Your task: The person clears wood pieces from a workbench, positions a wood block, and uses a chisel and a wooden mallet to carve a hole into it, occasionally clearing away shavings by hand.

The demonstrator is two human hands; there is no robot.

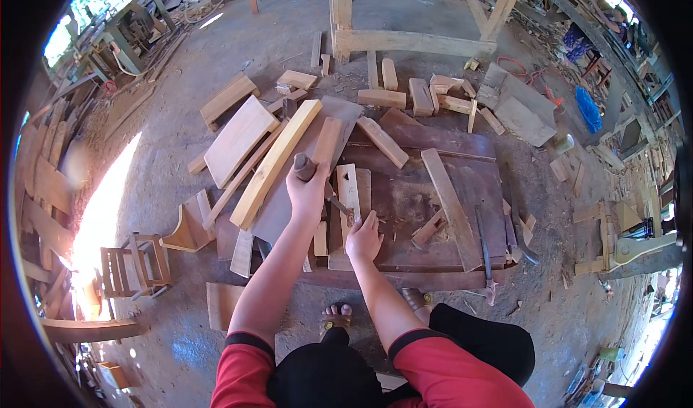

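Note:
My left hand is wrapped round the handle of a chisel, its rounded butt showing above the fist. The blade slants down to the right, its tip close to a pale wooden piece with a hole cut in it. Over the near part of that piece, my right hand presses down with fingers partly bent, just beside the chisel tip. Shavings lie around both hands on the dark wooden board.
A long plank and a small block lie right of my hands. Beyond them is a metal bar. Left are a long yellowish beam and a flat panel. Offcuts lie ahead, before a wooden trestle.

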